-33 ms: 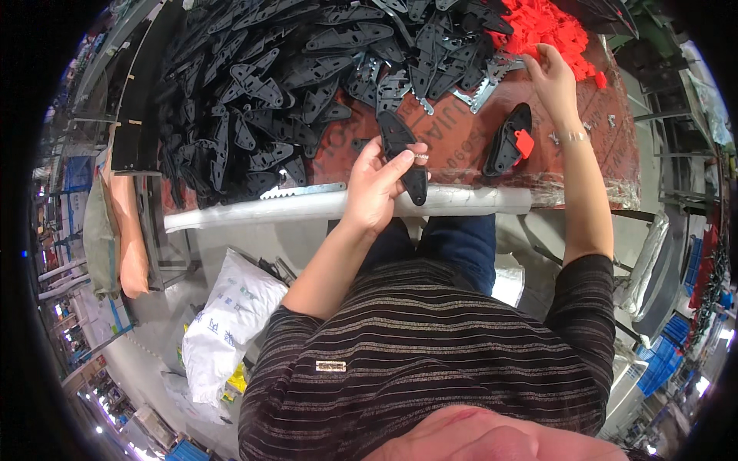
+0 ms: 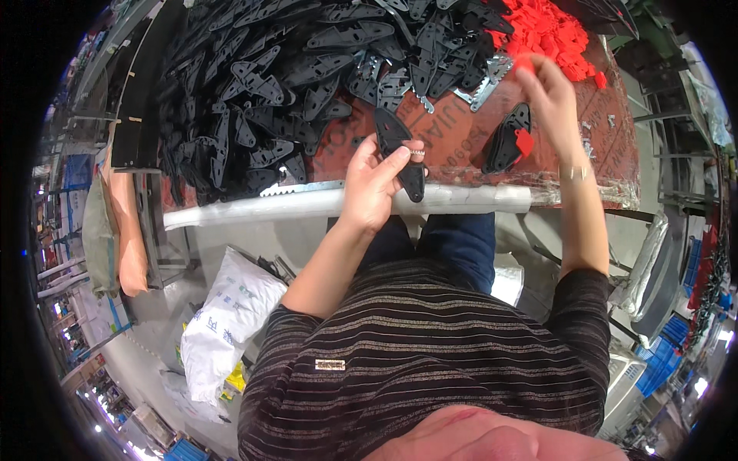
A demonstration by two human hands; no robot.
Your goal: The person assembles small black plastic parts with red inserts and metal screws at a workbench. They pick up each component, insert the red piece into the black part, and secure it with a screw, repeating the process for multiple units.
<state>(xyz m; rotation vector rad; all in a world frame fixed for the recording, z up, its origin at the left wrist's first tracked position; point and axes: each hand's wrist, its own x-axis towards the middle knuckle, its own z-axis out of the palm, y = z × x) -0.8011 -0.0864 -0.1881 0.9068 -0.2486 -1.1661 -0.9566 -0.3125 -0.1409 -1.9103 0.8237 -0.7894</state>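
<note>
The left hand (image 2: 370,183) pinches a black plate (image 2: 393,132), thumb across it, on the person's side of the red pile (image 2: 542,34). The right hand (image 2: 550,94), shifted slightly at that pile's near-left edge, now seems, through blur, to pinch a red piece (image 2: 525,63): apparently both hands are now supplied. Nearer the person than the pile lies another black plate (image 2: 501,147) with a red tab (image 2: 524,142).

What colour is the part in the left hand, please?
The part is black, clearest in the head view.

A long black plate (image 2: 393,132) with holes slants over the near edge of the surface (image 2: 453,138). A blurred red piece (image 2: 524,64) is held toward the far right corner.
</note>
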